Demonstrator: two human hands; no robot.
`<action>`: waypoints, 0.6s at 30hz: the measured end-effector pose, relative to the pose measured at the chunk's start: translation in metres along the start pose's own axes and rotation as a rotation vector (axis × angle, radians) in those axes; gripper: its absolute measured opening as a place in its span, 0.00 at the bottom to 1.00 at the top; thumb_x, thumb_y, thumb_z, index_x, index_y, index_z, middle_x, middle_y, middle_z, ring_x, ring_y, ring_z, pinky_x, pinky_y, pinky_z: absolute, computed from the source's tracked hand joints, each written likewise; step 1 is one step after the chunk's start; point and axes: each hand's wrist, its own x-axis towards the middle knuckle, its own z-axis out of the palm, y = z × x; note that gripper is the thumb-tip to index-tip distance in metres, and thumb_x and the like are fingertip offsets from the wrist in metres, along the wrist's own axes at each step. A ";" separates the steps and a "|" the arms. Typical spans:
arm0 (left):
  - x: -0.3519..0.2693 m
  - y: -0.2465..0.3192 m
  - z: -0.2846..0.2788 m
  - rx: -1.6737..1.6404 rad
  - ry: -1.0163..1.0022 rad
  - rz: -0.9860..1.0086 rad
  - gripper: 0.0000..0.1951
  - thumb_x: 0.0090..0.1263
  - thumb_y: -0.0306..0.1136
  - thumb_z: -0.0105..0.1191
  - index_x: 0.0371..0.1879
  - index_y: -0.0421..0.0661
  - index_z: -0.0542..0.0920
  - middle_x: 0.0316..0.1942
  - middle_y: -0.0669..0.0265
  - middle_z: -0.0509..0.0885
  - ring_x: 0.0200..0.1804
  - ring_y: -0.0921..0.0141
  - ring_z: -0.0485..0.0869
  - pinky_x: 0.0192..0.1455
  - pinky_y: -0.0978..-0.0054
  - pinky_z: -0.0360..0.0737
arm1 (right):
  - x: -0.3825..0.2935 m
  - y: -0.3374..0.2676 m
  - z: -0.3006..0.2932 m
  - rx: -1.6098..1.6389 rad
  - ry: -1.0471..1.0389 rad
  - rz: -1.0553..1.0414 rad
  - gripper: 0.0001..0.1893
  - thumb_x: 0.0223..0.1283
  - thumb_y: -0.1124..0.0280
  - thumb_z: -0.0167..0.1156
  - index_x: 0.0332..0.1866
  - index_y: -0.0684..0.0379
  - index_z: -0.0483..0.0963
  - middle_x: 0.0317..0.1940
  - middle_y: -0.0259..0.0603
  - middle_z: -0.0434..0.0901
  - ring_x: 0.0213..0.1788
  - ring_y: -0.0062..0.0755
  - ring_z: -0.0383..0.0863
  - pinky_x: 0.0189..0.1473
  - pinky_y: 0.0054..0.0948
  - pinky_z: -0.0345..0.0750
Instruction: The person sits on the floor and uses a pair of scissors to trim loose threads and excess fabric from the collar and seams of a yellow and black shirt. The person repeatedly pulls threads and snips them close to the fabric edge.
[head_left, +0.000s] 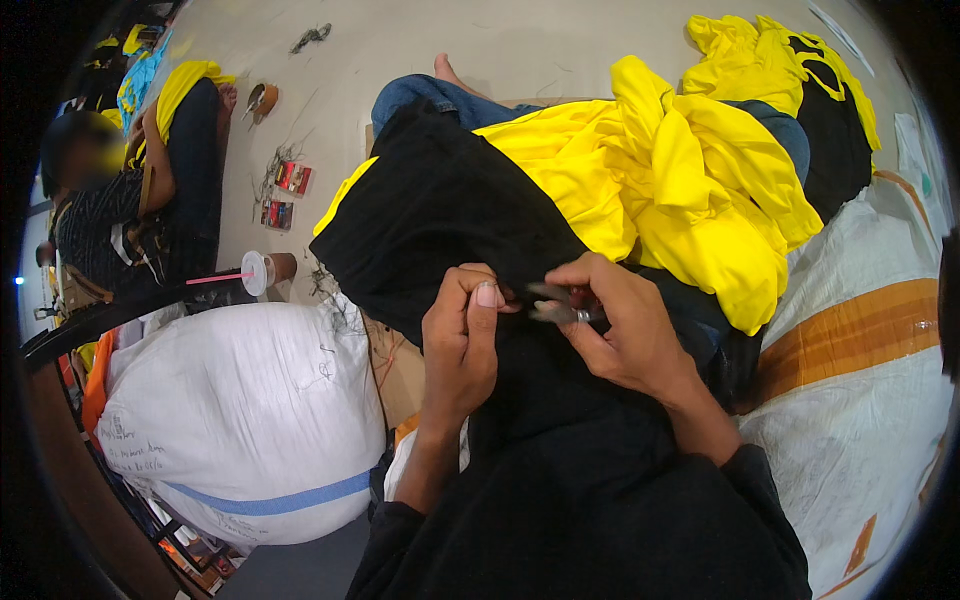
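Across my lap lies a black and yellow garment, its black cloth (450, 202) spread toward the left and its yellow cloth (675, 165) bunched on the right. My left hand (465, 330) pinches a bit of the black part between thumb and fingers; what exactly sits in the pinch is hidden. In my right hand (630, 322) is a small pair of thread snips (559, 306), slightly blurred, with the blades pointing left toward the left hand's fingertips. The blades are a short distance from those fingertips.
On my left stands a stuffed white sack (255, 420), with a lidded cup (268, 273) and straw behind it. Small red packs (292, 178) and thread scraps (281, 161) lie on the floor. Another person (112, 195) sits farther left. More yellow-black garments (750, 60) and a taped sack (847, 420) are right.
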 end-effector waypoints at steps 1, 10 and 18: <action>0.000 0.002 0.000 0.002 -0.004 0.001 0.09 0.85 0.26 0.45 0.40 0.37 0.75 0.36 0.62 0.80 0.37 0.72 0.81 0.43 0.75 0.78 | 0.000 0.001 0.000 -0.014 -0.017 -0.028 0.24 0.64 0.70 0.73 0.62 0.61 0.73 0.43 0.45 0.81 0.43 0.36 0.83 0.48 0.31 0.79; 0.000 0.006 -0.002 0.025 0.006 -0.007 0.08 0.85 0.26 0.47 0.41 0.36 0.76 0.37 0.61 0.82 0.36 0.75 0.81 0.42 0.77 0.80 | 0.005 -0.004 0.007 0.025 0.025 0.036 0.21 0.67 0.66 0.71 0.59 0.64 0.74 0.43 0.49 0.82 0.44 0.48 0.85 0.48 0.39 0.80; -0.002 0.007 -0.003 0.041 -0.012 -0.021 0.09 0.86 0.28 0.46 0.43 0.36 0.76 0.41 0.60 0.82 0.39 0.74 0.84 0.45 0.76 0.84 | 0.008 -0.001 0.014 -0.098 0.141 -0.152 0.17 0.66 0.71 0.71 0.55 0.64 0.77 0.39 0.48 0.81 0.38 0.46 0.84 0.41 0.36 0.79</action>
